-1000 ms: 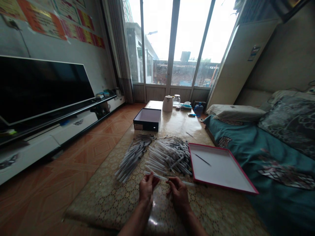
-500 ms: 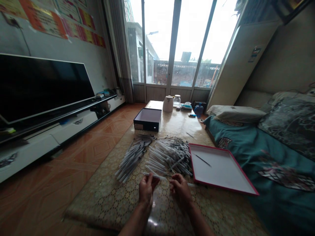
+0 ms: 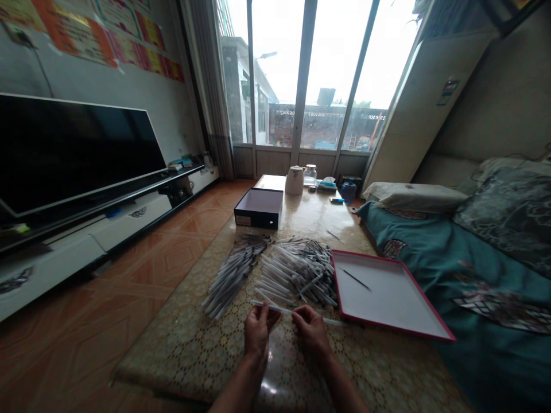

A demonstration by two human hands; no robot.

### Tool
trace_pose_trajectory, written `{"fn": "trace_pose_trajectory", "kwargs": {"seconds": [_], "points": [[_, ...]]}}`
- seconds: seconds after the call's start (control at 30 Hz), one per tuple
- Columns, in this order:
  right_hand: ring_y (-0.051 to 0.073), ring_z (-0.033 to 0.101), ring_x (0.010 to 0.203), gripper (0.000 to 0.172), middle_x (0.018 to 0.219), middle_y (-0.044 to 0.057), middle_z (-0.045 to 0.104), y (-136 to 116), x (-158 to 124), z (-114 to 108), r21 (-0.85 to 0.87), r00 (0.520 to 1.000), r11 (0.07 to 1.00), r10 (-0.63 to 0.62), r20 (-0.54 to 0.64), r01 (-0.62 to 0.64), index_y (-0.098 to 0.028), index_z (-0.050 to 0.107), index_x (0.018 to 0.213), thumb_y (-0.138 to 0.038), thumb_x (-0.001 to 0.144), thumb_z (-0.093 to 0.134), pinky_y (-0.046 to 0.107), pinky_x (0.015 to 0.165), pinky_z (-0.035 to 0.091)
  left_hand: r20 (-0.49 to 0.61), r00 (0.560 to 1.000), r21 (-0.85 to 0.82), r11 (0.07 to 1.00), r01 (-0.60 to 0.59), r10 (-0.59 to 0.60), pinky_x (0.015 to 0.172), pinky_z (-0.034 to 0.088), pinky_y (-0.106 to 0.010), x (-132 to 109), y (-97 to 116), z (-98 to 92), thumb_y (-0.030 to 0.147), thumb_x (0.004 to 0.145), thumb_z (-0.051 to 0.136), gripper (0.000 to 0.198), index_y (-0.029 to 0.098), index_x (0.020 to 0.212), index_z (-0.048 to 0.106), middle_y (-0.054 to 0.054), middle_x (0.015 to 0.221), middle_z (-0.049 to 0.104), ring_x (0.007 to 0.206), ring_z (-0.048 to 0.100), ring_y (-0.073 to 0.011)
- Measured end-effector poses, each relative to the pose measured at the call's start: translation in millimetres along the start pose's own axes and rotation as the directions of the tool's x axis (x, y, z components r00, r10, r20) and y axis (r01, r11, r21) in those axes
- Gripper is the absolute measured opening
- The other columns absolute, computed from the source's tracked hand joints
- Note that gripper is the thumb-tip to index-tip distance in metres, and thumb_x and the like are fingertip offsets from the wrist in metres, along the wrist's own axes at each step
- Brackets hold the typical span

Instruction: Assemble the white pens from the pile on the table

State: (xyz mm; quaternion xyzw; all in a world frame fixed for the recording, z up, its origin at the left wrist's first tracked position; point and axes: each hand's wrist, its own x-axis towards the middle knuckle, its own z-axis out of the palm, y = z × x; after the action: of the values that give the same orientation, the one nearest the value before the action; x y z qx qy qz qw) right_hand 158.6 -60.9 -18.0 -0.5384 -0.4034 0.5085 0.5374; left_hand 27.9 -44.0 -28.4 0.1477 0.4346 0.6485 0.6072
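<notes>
My left hand [image 3: 257,330] is closed round a thin white pen tube [image 3: 275,308] that runs off to the right. My right hand [image 3: 310,330] is closed in a pinch just right of it, at the tube's other end; what its fingers hold is too small to make out. Right behind both hands lie two heaps of pens: a neat row [image 3: 235,272] on the left and a looser heap [image 3: 297,271] in the middle. To the right sits a flat white tray with a red rim [image 3: 430,332], one thin dark refill [image 3: 355,279] lying in it.
A dark open box [image 3: 258,208] stands further back on the patterned low table [image 3: 193,350]. A white kettle [image 3: 294,180], a jar and a blue bottle stand at the far end. A teal bed [image 3: 473,275] borders the right, a TV stand the left.
My right hand has shifted slightly left, closer to my left hand. The heaps, tray and box have not moved.
</notes>
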Motion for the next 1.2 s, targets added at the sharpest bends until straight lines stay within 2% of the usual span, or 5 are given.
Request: {"fn": "trace_pose_trajectory", "kwargs": {"seconds": [0.27,0.57,0.9,1.07,1.2], "points": [[0.005,0.041,0.035,0.04,0.048,-0.01,0.048,18.2,13.0,-26.4,0.204,0.971,0.979,0.063,-0.228,-0.016,-0.02,0.049,0.076,-0.055,0.062,0.064,0.014,0.033,0.029,-0.172,0.985,-0.128,0.992,-0.005,-0.017,0.059,0.054,-0.024,2.9,1.9,4.9,0.021,0.069,0.068,0.015,0.013,0.068,0.056,-0.001,0.057,0.063,0.053,0.062,-0.011],[0.003,0.048,0.044,0.044,0.059,-0.009,0.051,20.9,14.2,-28.0,0.48,0.909,0.873,0.122,-0.398,0.093,-0.02,0.048,0.08,-0.049,0.056,0.073,0.014,0.04,0.037,-0.29,0.949,-0.111,0.98,-0.164,0.126,0.056,0.054,-0.025,23.4,37.2,24.6,0.022,0.072,0.064,0.013,0.014,0.068,0.055,0.0,0.055,0.062,0.05,0.062,-0.0112],[0.005,0.05,0.048,0.042,0.062,-0.008,0.052,23.9,13.7,-27.2,0.455,0.91,0.883,0.089,-0.405,0.116,-0.02,0.049,0.084,-0.049,0.061,0.07,0.015,0.042,0.039,-0.025,1.0,0.088,0.996,-0.004,0.006,0.057,0.053,-0.026,59.9,33.5,65.4,0.011,0.073,0.062,0.006,0.01,0.069,0.058,-0.007,0.063,0.065,0.054,0.063,-0.0126],[0.006,0.051,0.047,0.04,0.061,-0.008,0.052,21.2,12.7,-27.4,0.426,0.905,0.898,0.089,-0.416,0.108,-0.02,0.048,0.082,-0.047,0.061,0.07,0.016,0.042,0.039,0.013,0.996,0.294,0.952,-0.083,0.083,0.047,0.049,-0.023,44.5,38.8,36.5,0.018,0.067,0.067,0.017,0.011,0.081,0.061,-0.005,0.063,0.065,0.048,0.06,-0.0119],[0.007,0.053,0.046,0.04,0.06,-0.007,0.054,23.8,15.6,-27.9,0.405,0.881,0.91,0.12,-0.457,0.086,-0.021,0.048,0.081,-0.047,0.059,0.069,0.018,0.042,0.041,0.116,0.95,0.593,0.748,-0.3,0.289,0.041,0.045,-0.023,28.7,50.0,-10.1,0.033,0.065,0.066,0.026,0.014,0.082,0.063,-0.004,0.065,0.064,0.049,0.059,-0.0152]]}}
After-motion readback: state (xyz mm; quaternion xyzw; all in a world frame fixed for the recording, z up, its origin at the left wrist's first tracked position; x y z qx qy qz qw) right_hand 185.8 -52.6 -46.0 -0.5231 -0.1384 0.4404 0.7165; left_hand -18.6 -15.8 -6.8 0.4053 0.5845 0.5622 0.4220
